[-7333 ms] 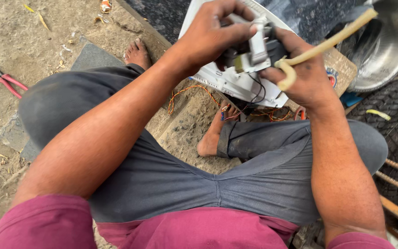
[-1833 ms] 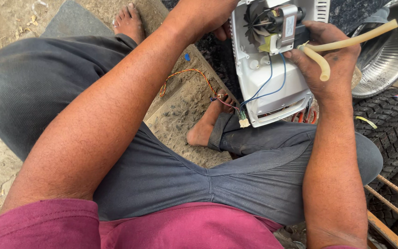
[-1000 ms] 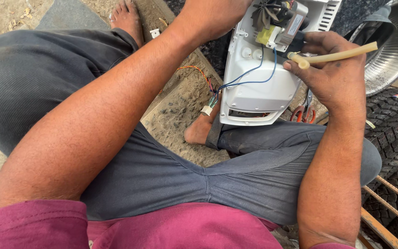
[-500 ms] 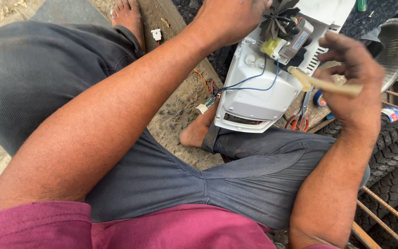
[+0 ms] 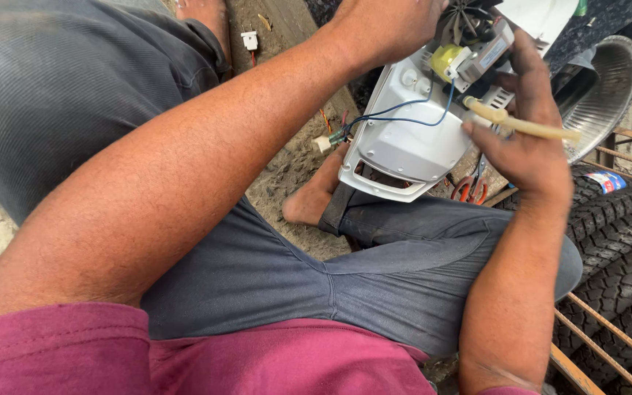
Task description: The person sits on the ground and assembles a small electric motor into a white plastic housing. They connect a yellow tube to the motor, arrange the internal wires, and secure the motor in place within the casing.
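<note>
I sit cross-legged on the ground in grey trousers. My left hand (image 5: 389,25) grips the top of a small electric motor (image 5: 473,40) with a fan wheel and a yellow part, mounted on a white plastic appliance housing (image 5: 411,143). Blue wires (image 5: 404,117) run from the motor to a small connector (image 5: 328,140). My right hand (image 5: 528,139) holds a cream-handled tool (image 5: 521,124), its tip against the motor's side.
A steel bowl (image 5: 601,95) lies at the upper right. Black tyres (image 5: 616,241) and rusty metal rods (image 5: 594,344) are on the right. Red-handled pliers (image 5: 469,186) lie under the housing. A white plug (image 5: 249,40) rests on the dirt.
The housing and motor have tilted and shifted right in the view. My right hand has turned the tool's handle outward to the right, with its tip staying at the motor.
</note>
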The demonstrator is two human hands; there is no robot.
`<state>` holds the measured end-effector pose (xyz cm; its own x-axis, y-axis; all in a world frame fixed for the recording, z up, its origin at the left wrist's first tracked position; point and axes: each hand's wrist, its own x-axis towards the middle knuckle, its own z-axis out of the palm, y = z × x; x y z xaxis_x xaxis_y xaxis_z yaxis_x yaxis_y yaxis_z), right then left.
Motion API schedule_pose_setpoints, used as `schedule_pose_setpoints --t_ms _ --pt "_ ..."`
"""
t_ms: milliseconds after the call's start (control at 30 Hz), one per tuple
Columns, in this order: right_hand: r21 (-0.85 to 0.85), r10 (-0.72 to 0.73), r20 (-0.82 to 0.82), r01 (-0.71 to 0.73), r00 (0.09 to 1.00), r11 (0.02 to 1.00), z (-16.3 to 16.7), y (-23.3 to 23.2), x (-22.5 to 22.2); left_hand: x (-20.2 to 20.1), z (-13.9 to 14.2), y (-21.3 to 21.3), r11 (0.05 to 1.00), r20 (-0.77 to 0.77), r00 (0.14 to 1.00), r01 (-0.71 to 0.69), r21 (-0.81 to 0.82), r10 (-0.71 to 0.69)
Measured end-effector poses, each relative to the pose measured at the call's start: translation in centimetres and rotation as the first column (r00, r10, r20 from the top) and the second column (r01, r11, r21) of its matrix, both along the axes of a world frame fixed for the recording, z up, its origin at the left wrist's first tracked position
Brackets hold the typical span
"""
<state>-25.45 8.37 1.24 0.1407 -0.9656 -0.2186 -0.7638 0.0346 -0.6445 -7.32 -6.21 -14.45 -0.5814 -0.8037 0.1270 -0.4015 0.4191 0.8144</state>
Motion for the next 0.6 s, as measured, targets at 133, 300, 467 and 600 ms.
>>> schedule_pose_setpoints --t_ms 133,300,467,600 --pt "-0.078 -0.102 -0.090 0.096 0.991 0.992 -1.3 -0.3 1.0 1.7 1.4 0.6 0.997 -0.015 0.998 -0.066 0.042 0.066" --pt "-0.203 -0.114 -0.181 0.076 0.977 0.976 -1.5 -0.7 2.4 3.9 5.2 1.3 0.993 -0.073 0.992 -0.108 -0.042 0.105" --pt "-0.237 -0.110 -0.174 0.067 0.979 0.969 -1.1 -1.3 3.4 6.3 10.3 3.6 0.999 0.051 0.999 0.020 -0.047 -0.017" --pt "-0.223 -0.128 -0.177 0.087 0.976 0.971 -1.0 -1.3 3.6 8.2 12.6 6.0 0.959 0.234 0.931 0.283 0.030 -0.282"
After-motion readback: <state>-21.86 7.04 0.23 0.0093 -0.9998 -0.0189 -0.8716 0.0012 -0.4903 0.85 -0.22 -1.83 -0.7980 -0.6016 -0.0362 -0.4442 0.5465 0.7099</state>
